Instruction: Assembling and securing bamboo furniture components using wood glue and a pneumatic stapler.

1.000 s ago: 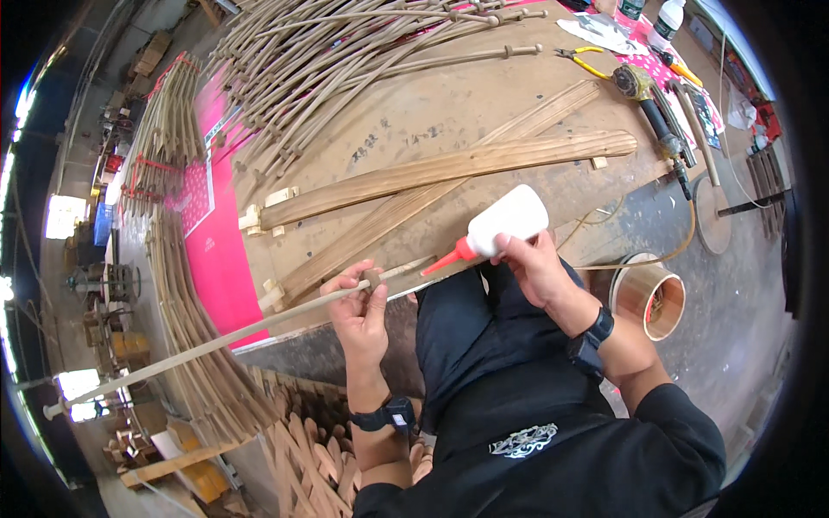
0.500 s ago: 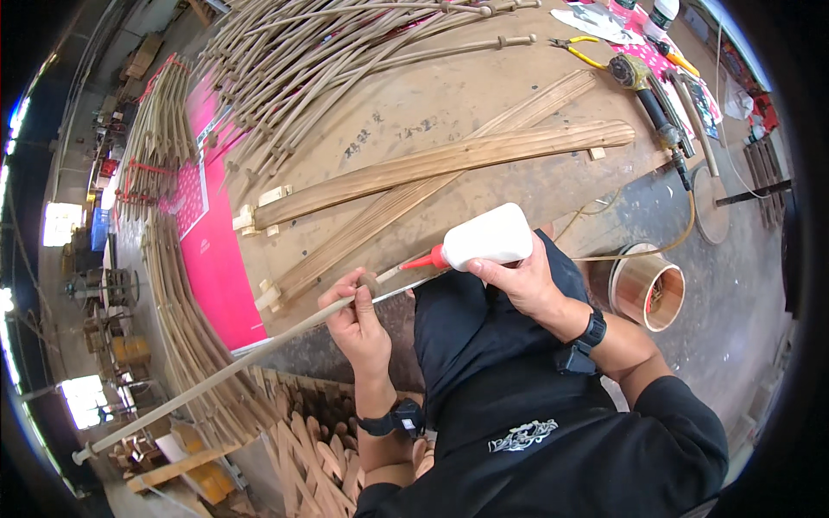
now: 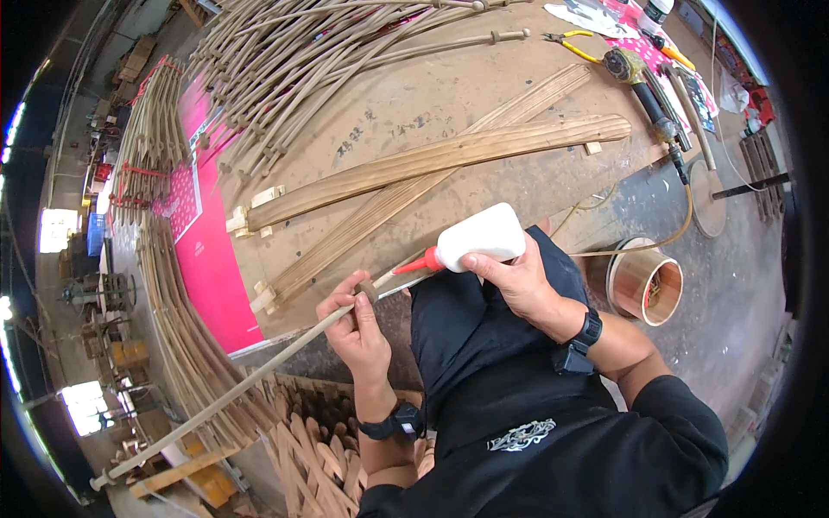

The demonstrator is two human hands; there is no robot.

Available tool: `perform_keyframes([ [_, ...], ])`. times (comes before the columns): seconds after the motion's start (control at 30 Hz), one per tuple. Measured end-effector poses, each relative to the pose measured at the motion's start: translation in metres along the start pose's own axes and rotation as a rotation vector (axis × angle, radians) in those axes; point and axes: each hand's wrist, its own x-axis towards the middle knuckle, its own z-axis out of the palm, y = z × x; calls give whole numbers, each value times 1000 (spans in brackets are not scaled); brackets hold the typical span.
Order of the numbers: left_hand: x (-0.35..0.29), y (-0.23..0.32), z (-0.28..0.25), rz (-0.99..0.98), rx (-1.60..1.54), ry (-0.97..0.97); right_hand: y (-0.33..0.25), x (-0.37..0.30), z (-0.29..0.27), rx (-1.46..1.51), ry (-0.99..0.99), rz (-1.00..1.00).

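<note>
My left hand (image 3: 358, 328) grips a long thin wooden rod (image 3: 233, 388) near its upper end, where a small wooden block sits under my thumb. The rod slants down to the lower left. My right hand (image 3: 518, 281) holds a white glue bottle (image 3: 479, 235) on its side. Its red nozzle (image 3: 414, 263) points left and nearly touches the rod's end by my left fingers. Both hands are over my dark lap at the front edge of the workbench (image 3: 414, 112).
Two long flat bundles of wooden slats (image 3: 432, 160) lie crossed on the bench. Many bent rods (image 3: 294, 60) fan out at the back, more hang along the pink panel (image 3: 203, 250). Pliers and a power tool (image 3: 643, 82) lie top right. A copper-coloured can (image 3: 648, 285) stands on the floor.
The rod has slid down to the lower left through my left hand. The bottle has tipped flatter and its nozzle has come down to the rod's end.
</note>
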Motion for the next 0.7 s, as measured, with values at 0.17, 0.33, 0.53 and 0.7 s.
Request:
perform_keyframes([
  [0.17, -1, 1, 0, 5, 3, -2, -2, -1, 0, -9, 5, 2],
  [0.33, -1, 0, 1, 6, -5, 1, 0, -1, 1, 22, 19, 16],
  [0.53, -3, 1, 0, -8, -39, -11, 1, 1, 2, 42, 31, -5],
  [0.7, -4, 2, -1, -18, -38, -22, 0, 1, 2, 40, 38, -4],
])
